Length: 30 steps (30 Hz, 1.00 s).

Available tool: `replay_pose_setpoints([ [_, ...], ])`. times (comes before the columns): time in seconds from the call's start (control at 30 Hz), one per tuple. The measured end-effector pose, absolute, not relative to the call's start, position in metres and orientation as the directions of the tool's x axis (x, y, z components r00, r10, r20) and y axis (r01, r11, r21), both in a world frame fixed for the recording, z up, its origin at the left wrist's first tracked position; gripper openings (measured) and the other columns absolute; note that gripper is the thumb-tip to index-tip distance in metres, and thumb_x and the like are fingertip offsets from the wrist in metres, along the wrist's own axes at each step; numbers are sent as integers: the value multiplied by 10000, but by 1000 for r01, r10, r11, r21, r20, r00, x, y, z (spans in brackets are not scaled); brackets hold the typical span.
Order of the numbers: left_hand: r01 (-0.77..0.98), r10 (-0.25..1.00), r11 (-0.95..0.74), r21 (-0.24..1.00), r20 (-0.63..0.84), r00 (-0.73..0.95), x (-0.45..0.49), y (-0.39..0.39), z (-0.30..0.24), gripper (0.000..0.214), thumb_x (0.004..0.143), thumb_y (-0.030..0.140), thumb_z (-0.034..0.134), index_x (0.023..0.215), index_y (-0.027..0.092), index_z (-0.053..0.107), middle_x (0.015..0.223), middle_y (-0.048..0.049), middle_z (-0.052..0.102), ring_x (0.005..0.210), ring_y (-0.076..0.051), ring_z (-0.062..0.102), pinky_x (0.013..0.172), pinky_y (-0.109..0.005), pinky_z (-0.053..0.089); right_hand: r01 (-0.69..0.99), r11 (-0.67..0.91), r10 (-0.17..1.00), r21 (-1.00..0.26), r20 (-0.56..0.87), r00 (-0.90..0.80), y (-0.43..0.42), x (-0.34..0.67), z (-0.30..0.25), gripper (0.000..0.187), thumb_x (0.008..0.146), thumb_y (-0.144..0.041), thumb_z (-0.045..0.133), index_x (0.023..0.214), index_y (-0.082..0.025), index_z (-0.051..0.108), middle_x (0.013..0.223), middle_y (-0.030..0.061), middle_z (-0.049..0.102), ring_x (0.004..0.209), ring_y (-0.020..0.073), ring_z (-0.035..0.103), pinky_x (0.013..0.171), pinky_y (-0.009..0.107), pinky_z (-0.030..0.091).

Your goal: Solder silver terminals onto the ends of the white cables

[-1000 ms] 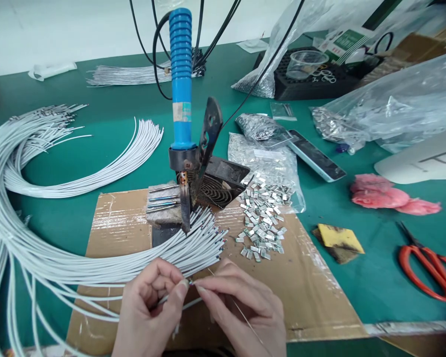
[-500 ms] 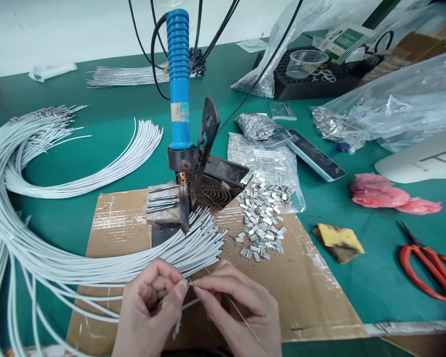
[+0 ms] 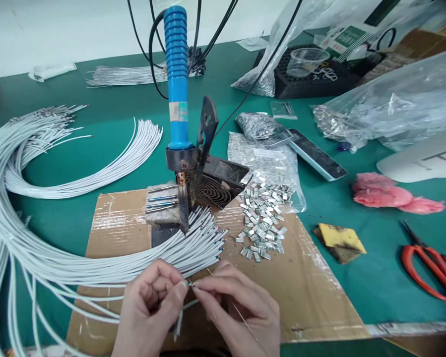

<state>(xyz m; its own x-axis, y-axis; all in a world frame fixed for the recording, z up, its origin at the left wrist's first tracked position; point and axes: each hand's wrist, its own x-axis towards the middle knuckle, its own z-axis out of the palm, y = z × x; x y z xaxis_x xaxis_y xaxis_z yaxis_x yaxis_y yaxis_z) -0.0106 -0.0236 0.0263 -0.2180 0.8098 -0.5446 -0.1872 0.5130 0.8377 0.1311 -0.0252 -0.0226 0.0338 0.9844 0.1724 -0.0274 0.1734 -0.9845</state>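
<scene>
My left hand [image 3: 154, 307] is closed in a pinch on a white cable [image 3: 178, 325], whose short length shows below the fingers. At its fingertips is a tiny shiny piece [image 3: 190, 284], too small to make out. My right hand [image 3: 241, 307] is closed, thumb and forefinger pinched at that same piece, while a thin solder wire [image 3: 241, 317] runs through its fingers. Just beyond the hands, a bundle of white cables [image 3: 141, 263] lies with its ends fanned out. Above these ends a blue-handled soldering iron [image 3: 178, 84] stands tip down in its stand [image 3: 206, 134].
Small metal connectors [image 3: 262, 223] lie heaped on the cardboard [image 3: 300, 297], beside plastic bags [image 3: 263, 153] and a phone [image 3: 317, 154]. Farther right are a yellow sponge [image 3: 340, 240], pink plastic [image 3: 386, 191] and red-handled scissors [image 3: 427, 265]. More white cables [image 3: 107, 171] curve at left.
Both hands keep nearly the same pinch, fingertips together. The camera view has shifted very slightly; nothing has been let go.
</scene>
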Motion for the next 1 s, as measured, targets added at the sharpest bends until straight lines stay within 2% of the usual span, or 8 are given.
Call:
replay_pose_setpoints([
  [0.1,-173,812,516,839,-543,-212,-11,-24,26,543,600,595,956,634,137,666,471,53,507,460,-56,364,485,-154,255,-44,189,982,-981,188,21,-25,131,-23,287,845,-22,756,931,-287,821,728,-20,716,640,133,613,591,224,513],
  [0.27,-175,820,508,843,-536,-200,-11,-25,25,599,600,674,921,646,132,669,473,55,505,464,-57,352,487,-154,256,-37,230,973,-972,230,9,-24,132,-23,310,848,2,746,967,-278,805,748,-19,719,653,137,614,592,236,507],
  [0.53,-253,801,524,813,-572,-180,-9,-27,24,588,585,657,941,649,138,671,483,48,527,477,-55,377,494,-141,272,86,406,912,-910,410,26,-26,133,-27,361,797,62,744,994,-236,793,783,17,732,677,164,633,599,276,524],
  [0.7,-194,819,515,835,-546,-175,-10,-26,25,591,609,666,923,657,135,668,497,53,507,484,-56,364,497,-138,272,58,387,921,-920,389,27,-24,133,-28,299,824,18,753,967,-242,791,762,11,736,663,162,641,590,274,516],
  [0.77,-146,818,519,842,-539,-201,-12,-26,26,551,614,612,942,664,135,670,511,58,500,489,-55,347,491,-134,256,40,349,934,-936,351,68,-22,143,-29,243,847,-33,761,929,-260,786,721,-15,723,640,153,631,609,276,523],
  [0.9,-43,831,487,873,-477,-287,-18,-23,27,348,647,413,921,679,158,686,542,68,499,503,-63,335,481,-131,257,256,195,933,-947,259,248,-18,188,-32,177,906,-149,753,931,-320,790,714,-46,698,637,142,630,597,251,519],
  [0.97,10,841,465,885,-438,-318,-18,-23,27,268,665,370,877,685,173,696,555,63,524,509,-70,361,487,-132,288,403,140,928,-904,262,266,-15,212,-33,149,897,-161,775,937,-302,804,786,-20,718,678,150,632,602,258,500],
  [1.0,39,845,459,887,-423,-328,-18,-23,27,242,672,362,856,685,179,699,555,60,539,510,-73,376,490,-134,300,505,147,931,-851,291,219,-13,222,-34,131,897,-170,779,941,-290,808,790,-14,715,674,152,620,605,266,491],
])
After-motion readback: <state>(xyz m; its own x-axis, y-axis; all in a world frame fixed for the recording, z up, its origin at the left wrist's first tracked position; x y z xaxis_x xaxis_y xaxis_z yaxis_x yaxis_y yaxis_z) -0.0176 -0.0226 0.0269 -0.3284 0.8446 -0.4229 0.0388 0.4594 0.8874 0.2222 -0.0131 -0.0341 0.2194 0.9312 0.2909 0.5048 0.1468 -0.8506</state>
